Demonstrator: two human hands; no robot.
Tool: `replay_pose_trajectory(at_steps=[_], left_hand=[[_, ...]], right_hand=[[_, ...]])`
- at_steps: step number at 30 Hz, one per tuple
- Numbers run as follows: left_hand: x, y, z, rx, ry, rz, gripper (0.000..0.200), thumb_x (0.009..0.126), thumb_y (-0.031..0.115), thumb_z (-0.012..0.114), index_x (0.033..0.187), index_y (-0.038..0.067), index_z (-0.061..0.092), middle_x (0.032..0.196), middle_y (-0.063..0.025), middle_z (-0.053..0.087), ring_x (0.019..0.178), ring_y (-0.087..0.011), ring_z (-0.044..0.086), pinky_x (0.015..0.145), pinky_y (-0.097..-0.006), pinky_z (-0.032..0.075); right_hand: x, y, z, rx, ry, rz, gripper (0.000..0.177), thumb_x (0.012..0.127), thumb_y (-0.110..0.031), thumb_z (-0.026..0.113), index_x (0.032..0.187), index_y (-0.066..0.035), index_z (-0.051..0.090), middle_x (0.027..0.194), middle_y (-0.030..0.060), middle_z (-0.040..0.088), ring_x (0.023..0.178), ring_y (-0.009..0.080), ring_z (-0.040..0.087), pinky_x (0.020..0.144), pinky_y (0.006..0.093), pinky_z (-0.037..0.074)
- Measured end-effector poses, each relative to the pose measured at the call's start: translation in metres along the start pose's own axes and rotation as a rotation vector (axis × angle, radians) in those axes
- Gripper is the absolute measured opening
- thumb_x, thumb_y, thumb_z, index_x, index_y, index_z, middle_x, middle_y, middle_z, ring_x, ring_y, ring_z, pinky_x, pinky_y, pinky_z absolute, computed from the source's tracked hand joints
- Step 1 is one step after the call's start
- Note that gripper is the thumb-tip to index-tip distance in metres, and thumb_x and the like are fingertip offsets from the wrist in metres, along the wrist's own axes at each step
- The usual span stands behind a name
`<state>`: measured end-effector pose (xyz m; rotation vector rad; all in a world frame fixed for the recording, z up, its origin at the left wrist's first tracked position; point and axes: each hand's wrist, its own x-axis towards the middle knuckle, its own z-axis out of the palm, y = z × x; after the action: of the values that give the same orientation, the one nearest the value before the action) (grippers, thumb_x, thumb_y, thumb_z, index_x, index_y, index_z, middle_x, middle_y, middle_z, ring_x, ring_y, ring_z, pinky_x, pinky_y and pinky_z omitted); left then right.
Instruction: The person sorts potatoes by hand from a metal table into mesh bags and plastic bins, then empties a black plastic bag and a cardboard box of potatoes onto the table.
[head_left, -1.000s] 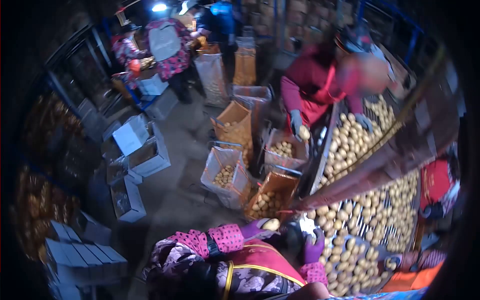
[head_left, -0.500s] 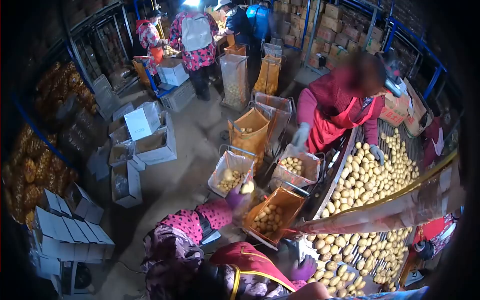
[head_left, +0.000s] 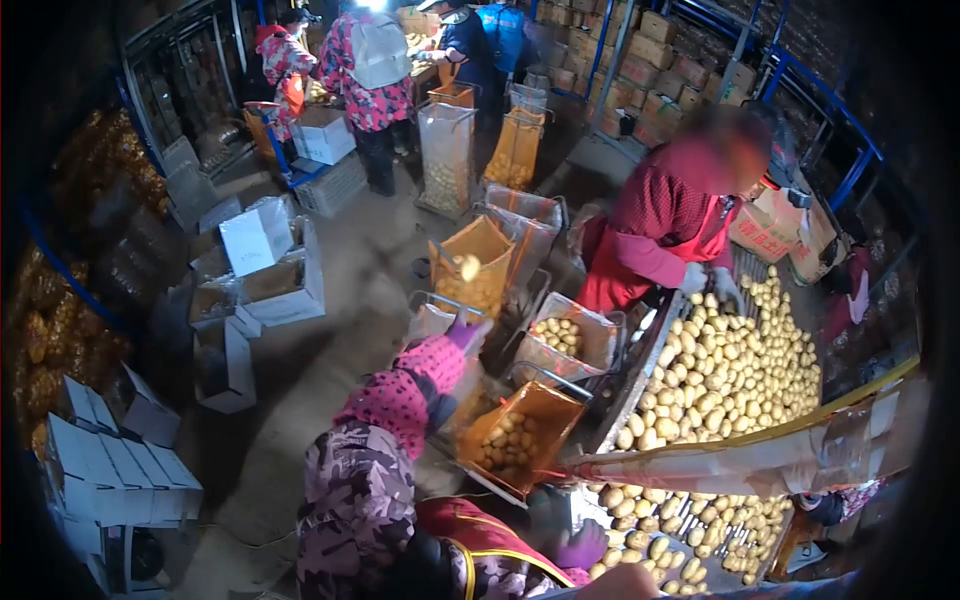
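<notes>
My left hand [head_left: 464, 332], in a purple glove with a pink dotted sleeve, reaches out over the potato bags with its fingers open. A blurred potato [head_left: 466, 266] is in the air beyond it, in front of an orange mesh bag [head_left: 475, 295]. Close to my body, my right hand [head_left: 582, 547], also purple-gloved, is beside the potatoes [head_left: 640, 545] on the slatted sorting table; its fingers look apart, with nothing visible in them. An open orange bag [head_left: 545, 402] part-filled with potatoes stands between my arms. My sleeve partly hides a pale bag [head_left: 430, 322].
Across the table [head_left: 612, 425], a co-worker in a red apron [head_left: 610, 270] has both gloved hands on potatoes. A plastic-wrapped bar [head_left: 740, 465] crosses the table. White cartons [head_left: 130, 475] stand at left. Several people work at the back near more bags [head_left: 447, 160].
My left hand has let go of a potato, which is now airborne, and has moved up and away. The co-worker's raised hand has come down to the potatoes. The whole view has shifted slightly.
</notes>
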<state>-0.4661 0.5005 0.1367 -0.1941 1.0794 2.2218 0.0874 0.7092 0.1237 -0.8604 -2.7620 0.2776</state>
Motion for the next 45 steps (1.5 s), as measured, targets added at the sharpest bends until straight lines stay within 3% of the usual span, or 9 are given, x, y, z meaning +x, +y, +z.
replay_pose_trajectory(at_steps=[8,13,17,23,29,32,39,41,45], left_hand=[[-0.161,-0.18,-0.025,0.846,-0.38,-0.407,0.026,0.106,0.021,0.063,0.119,-0.001,0.07,0.097,-0.0112,0.073,0.083,-0.0217,0.071,0.074,-0.0359,0.058],[-0.175,-0.207,0.024,0.801,-0.744,-0.458,0.026,0.108,0.016,0.064,0.126,-0.003,0.067,0.102,-0.0137,0.074,0.089,-0.0221,0.073,0.08,-0.0333,0.061],[-0.213,-0.22,0.114,0.926,-0.902,-0.4,0.026,0.106,0.012,0.066,0.126,-0.004,0.068,0.109,-0.0138,0.074,0.098,-0.0204,0.074,0.085,-0.0314,0.06],[-0.245,-0.26,0.149,1.259,-1.249,0.24,0.035,0.092,0.013,0.078,0.123,-0.001,0.073,0.116,-0.0201,0.075,0.11,-0.0358,0.073,0.1,-0.043,0.056],[-0.261,-0.288,0.204,1.326,-1.596,0.686,0.046,0.086,0.018,0.078,0.129,0.007,0.07,0.136,-0.0198,0.067,0.13,-0.0438,0.059,0.112,-0.0528,0.047],[-0.275,-0.304,0.253,1.596,-1.817,0.466,0.048,0.085,0.026,0.078,0.13,0.012,0.068,0.147,-0.0196,0.059,0.137,-0.0474,0.051,0.114,-0.0551,0.043],[-0.265,-0.383,0.262,1.577,-1.87,0.868,0.049,0.086,0.036,0.076,0.131,0.017,0.069,0.153,-0.0137,0.054,0.143,-0.055,0.04,0.116,-0.0677,0.036],[-0.263,-0.404,0.269,1.595,-1.845,0.882,0.05,0.087,0.037,0.074,0.132,0.016,0.07,0.154,-0.0146,0.053,0.143,-0.055,0.04,0.116,-0.0683,0.035],[-0.275,-0.423,0.29,1.61,-1.688,0.938,0.044,0.085,0.03,0.073,0.125,0.012,0.07,0.148,-0.0186,0.055,0.143,-0.0525,0.041,0.114,-0.0699,0.035]], right_hand=[[0.004,-0.023,-0.023,-0.02,0.204,-0.031,0.05,0.067,-0.028,0.086,0.11,-0.009,0.068,0.111,0.0133,0.069,0.11,0.0373,0.062,0.103,0.0545,0.045],[-0.004,-0.017,-0.012,0.014,0.161,0.079,0.046,0.075,-0.032,0.084,0.112,-0.011,0.068,0.113,0.0118,0.067,0.114,0.0351,0.061,0.105,0.0538,0.045],[-0.008,-0.015,-0.02,0.191,0.351,0.097,0.04,0.072,-0.022,0.082,0.105,-0.01,0.065,0.097,0.012,0.06,0.094,0.037,0.059,0.083,0.0508,0.047],[-0.075,-0.029,-0.045,0.188,0.46,0.363,0.047,0.079,-0.029,0.081,0.119,-0.009,0.069,0.123,0.0135,0.067,0.117,0.0378,0.06,0.095,0.0531,0.046],[-0.173,0.018,-0.076,0.007,0.074,0.653,0.06,0.089,-0.049,0.074,0.142,-0.023,0.065,0.151,0.0079,0.06,0.147,0.037,0.045,0.12,0.0688,0.023],[-0.195,0.092,-0.078,-0.07,0.025,0.711,0.065,0.09,-0.056,0.071,0.147,-0.026,0.061,0.157,0.0075,0.054,0.149,0.038,0.041,0.121,0.07,0.022],[-0.172,0.21,-0.1,-0.136,0.192,1.191,0.082,0.09,-0.046,0.075,0.161,-0.016,0.046,0.166,0.0181,0.043,0.152,0.0397,0.04,0.124,0.0602,0.03],[-0.145,0.207,-0.06,0.141,0.449,1.123,0.073,0.089,-0.035,0.076,0.155,-0.015,0.051,0.16,0.0165,0.048,0.146,0.0382,0.047,0.122,0.0554,0.035],[-0.082,0.132,-0.068,0.079,0.13,0.363,0.058,0.085,-0.033,0.077,0.139,-0.018,0.064,0.151,0.0105,0.057,0.139,0.0396,0.052,0.121,0.0566,0.035]])
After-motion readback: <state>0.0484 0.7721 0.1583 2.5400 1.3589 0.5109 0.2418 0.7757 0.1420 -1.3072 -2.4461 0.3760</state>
